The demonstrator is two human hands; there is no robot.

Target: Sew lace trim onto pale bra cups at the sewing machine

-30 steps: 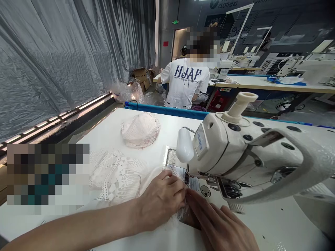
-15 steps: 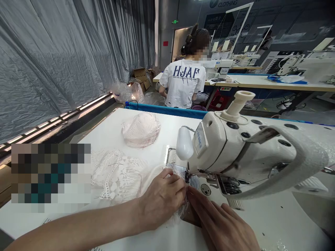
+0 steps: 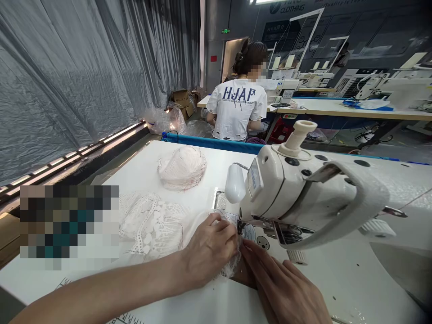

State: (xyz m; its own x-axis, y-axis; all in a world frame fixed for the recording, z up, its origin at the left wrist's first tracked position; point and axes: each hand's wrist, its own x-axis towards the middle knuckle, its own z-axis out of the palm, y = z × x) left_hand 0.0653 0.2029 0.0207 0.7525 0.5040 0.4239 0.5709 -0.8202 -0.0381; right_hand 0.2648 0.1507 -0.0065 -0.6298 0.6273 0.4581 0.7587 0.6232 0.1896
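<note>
My slim, bare left hand [image 3: 211, 252] has thin fingers [image 3: 232, 235], and the knuckles make little bumps on top. My long, bare left forearm [image 3: 111, 292] is smooth and round. It is skinny by the wrist [image 3: 180, 272] and gets fatter going up. My bare right hand [image 3: 286, 283] has long fingers and a wide, smooth back. My fingernails are too small or tucked away to tell.

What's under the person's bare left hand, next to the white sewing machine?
Thin white lacy fabric shows past the upper and lower edges of the left hand. Directly beneath the palm everything is covered; folds or seams there can't be seen.
</note>
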